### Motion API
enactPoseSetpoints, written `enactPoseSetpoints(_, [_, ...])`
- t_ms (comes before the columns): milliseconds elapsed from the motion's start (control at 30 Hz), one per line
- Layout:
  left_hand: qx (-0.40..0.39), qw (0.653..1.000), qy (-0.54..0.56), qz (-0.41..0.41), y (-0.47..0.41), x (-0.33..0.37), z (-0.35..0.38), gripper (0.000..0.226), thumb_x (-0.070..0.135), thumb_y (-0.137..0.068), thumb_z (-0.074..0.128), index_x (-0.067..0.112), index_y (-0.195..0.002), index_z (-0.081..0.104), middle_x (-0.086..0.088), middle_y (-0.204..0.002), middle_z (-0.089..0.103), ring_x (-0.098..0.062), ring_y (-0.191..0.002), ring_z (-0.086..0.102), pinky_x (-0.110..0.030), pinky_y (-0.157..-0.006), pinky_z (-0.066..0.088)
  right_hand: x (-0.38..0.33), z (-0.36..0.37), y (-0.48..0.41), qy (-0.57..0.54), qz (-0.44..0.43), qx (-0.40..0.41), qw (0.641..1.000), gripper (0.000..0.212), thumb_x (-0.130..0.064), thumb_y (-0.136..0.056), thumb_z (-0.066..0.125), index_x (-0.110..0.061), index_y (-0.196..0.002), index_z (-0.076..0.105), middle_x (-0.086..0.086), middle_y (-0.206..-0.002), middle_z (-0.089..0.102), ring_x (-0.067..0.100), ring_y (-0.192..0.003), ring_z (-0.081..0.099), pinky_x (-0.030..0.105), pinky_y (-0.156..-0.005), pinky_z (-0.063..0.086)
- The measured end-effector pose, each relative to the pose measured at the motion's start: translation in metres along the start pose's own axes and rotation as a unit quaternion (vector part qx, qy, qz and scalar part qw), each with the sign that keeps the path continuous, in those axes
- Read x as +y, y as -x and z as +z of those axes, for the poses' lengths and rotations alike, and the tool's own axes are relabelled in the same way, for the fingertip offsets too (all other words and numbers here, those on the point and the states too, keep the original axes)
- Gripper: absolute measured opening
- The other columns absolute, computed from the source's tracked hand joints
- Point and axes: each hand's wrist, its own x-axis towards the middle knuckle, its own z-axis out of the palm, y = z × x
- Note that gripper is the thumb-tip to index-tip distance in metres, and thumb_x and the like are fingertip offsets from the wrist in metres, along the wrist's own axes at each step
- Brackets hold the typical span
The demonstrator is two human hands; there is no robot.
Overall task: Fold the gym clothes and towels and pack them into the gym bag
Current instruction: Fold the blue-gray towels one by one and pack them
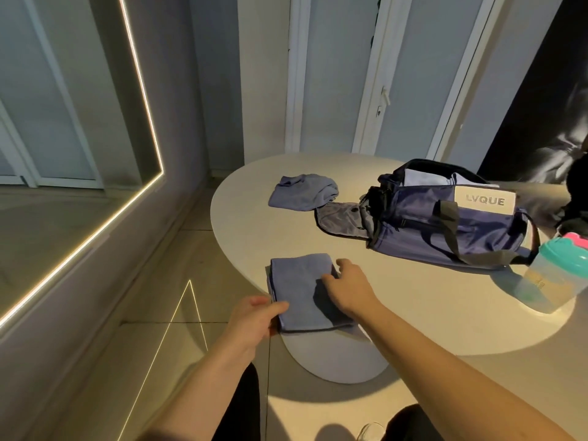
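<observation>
Clearly left hand (pixel 254 316) pinches towel (pixel 296 281) corner; right hand (pixel 346 288) curls over edge, fingertips hidden.

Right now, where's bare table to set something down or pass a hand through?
Free: the table middle, bordered by folded towel, crumpled towel and the open flap of the gym bag; also the near-right stretch between right forearm, bag and shaker bottle. Crowded: far right, where bag and bottle sit close.

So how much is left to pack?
Some pale cloth already sits in the open gym bag. The left hand and right hand are on the folded towel at the near edge of the table, not packed yet. The crumpled blue cloth beside the bag still needs folding.
</observation>
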Motion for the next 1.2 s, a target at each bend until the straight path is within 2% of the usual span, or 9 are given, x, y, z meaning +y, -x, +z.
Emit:
enactPoseSetpoints(100, [-0.041,0.999,0.015,-0.025,0.006,-0.001,-0.001,0.038,0.012,-0.086,0.077,0.005,-0.119,0.059,-0.017,-0.105,0.074,-0.029,-0.09,0.074,-0.041,-0.079,0.062,0.004,-0.011,-0.001,-0.033,0.071,-0.051,0.996,0.028,-0.033,-0.093,0.059,-0.006,-0.098,0.061,0.013,-0.092,0.058,0.029,-0.087,0.058,0.038,-0.074,0.048])
enactPoseSetpoints(200, [-0.066,0.997,0.023,-0.028,0.011,0.003,-0.003,0.031,0.033,-0.091,0.073,0.011,-0.112,0.069,-0.009,-0.1,0.078,-0.027,-0.093,0.075,-0.041,-0.08,0.061,0.003,-0.018,0.003,-0.049,0.094,-0.094,0.99,0.028,-0.033,-0.083,0.068,-0.007,-0.075,0.061,0.01,-0.073,0.052,0.019,-0.066,0.048,0.031,-0.058,0.037])
enactPoseSetpoints(300, [-0.043,0.999,-0.019,-0.016,0.01,0.007,-0.002,0.038,0.042,-0.089,0.073,0.009,-0.108,0.072,-0.007,-0.09,0.077,-0.025,-0.078,0.073,-0.033,-0.063,0.056,0.005,-0.02,0.01,-0.058,0.069,-0.097,0.991,0.028,-0.03,-0.081,0.072,-0.003,-0.089,0.071,0.013,-0.084,0.067,0.018,-0.073,0.058,0.032,-0.061,0.046])
enactPoseSetpoints(467, [0.006,0.986,-0.14,0.093,0.014,0.02,0.009,0.031,0.033,-0.092,0.07,0.002,-0.095,0.067,-0.004,-0.06,0.062,-0.015,-0.049,0.057,-0.029,-0.048,0.046,0.009,-0.032,0.024,-0.053,0.022,-0.077,0.995,0.031,-0.038,-0.085,0.071,-0.021,-0.106,0.054,0.005,-0.107,0.065,0.021,-0.093,0.062,0.033,-0.072,0.055])
enactPoseSetpoints(733, [-0.045,0.935,-0.264,0.233,0.017,0.084,0.077,0.03,0.041,-0.092,0.067,0.012,-0.087,0.068,-0.01,-0.059,0.067,-0.02,-0.045,0.06,-0.028,-0.047,0.046,0.028,-0.079,0.024,-0.2,-0.011,0.057,0.978,0.034,-0.032,-0.082,0.078,-0.013,-0.078,0.051,0.007,-0.073,0.056,0.014,-0.065,0.047,0.033,-0.063,0.042])
enactPoseSetpoints(967, [-0.161,0.928,-0.248,0.227,0.021,0.142,0.16,0.035,0.036,-0.102,0.049,0.009,-0.091,0.068,-0.012,-0.067,0.071,-0.023,-0.05,0.062,-0.028,-0.051,0.048,0.049,-0.143,0.009,-0.367,0.01,-0.024,0.93,0.057,-0.061,-0.084,0.068,-0.008,-0.104,0.07,0.022,-0.106,0.066,0.026,-0.088,0.063,0.045,-0.086,0.057])
enactPoseSetpoints(1033, [-0.173,0.93,-0.244,0.214,0.019,0.156,0.183,0.033,0.034,-0.102,0.047,0.009,-0.094,0.067,-0.013,-0.066,0.071,-0.025,-0.05,0.065,-0.029,-0.053,0.05,0.057,-0.161,0.005,-0.363,0.012,-0.031,0.931,0.057,-0.056,-0.083,0.074,-0.005,-0.109,0.069,0.018,-0.109,0.07,0.026,-0.096,0.069,0.047,-0.091,0.056])
enactPoseSetpoints(1133, [-0.169,0.934,-0.25,0.192,0.007,0.172,0.214,0.031,0.029,-0.1,0.047,0.004,-0.102,0.066,-0.014,-0.065,0.069,-0.026,-0.047,0.064,-0.028,-0.05,0.051,0.065,-0.184,-0.005,-0.363,0.017,-0.014,0.932,0.058,-0.042,-0.074,0.086,0.001,-0.108,0.067,0.02,-0.104,0.071,0.022,-0.087,0.071,0.046,-0.089,0.058])
enactPoseSetpoints(1200, [-0.184,0.937,-0.241,0.174,-0.004,0.182,0.232,0.031,0.028,-0.099,0.045,0.004,-0.107,0.064,-0.018,-0.072,0.072,-0.03,-0.051,0.065,-0.03,-0.053,0.051,0.068,-0.196,-0.014,-0.35,0.023,0.005,0.937,0.043,-0.03,-0.075,0.087,-0.004,-0.105,0.069,0.015,-0.097,0.075,0.02,-0.084,0.073,0.039,-0.082,0.06])
